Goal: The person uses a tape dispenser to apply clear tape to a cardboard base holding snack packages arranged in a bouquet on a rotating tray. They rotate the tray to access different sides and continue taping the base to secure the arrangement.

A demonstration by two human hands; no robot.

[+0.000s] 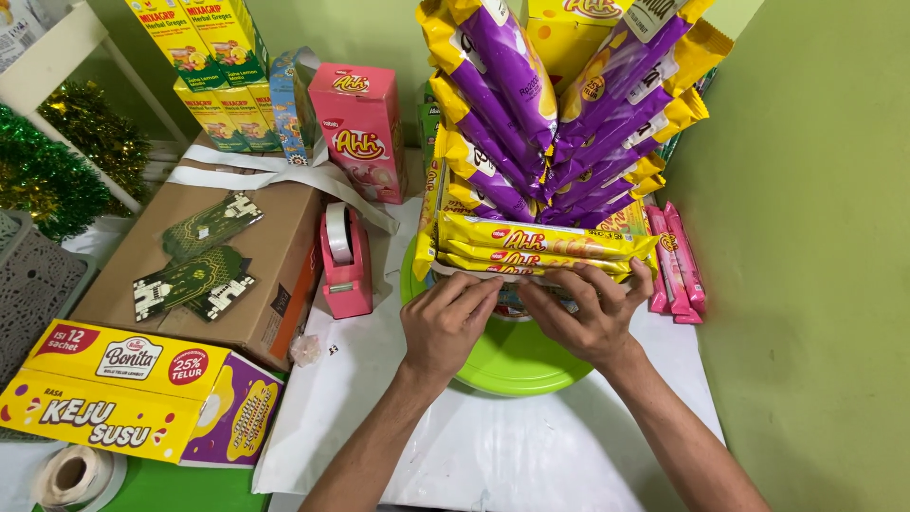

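At the centre of the frame, the left hand and the right hand meet with fingers bent, their fingertips pressing the lower edge of a row of yellow snack packets. Neither hand is closed around a packet; whether the fingers pinch tape or wrapping at that edge cannot be told. The yellow packets lie horizontally, forming the bottom band of a stacked arrangement. Above them, purple-and-yellow snack packets fan upward toward the top centre. Pink packets stand just beside the arrangement's right side. The whole arrangement rests on a round green plate, which sits on white paper.

Left of the plate stands a pink tape dispenser. Further left is a brown cardboard box bearing green patterned cards. A pink carton stands behind the dispenser. At lower left lies a yellow-and-purple sachet box. Green tinsel occupies the upper left.
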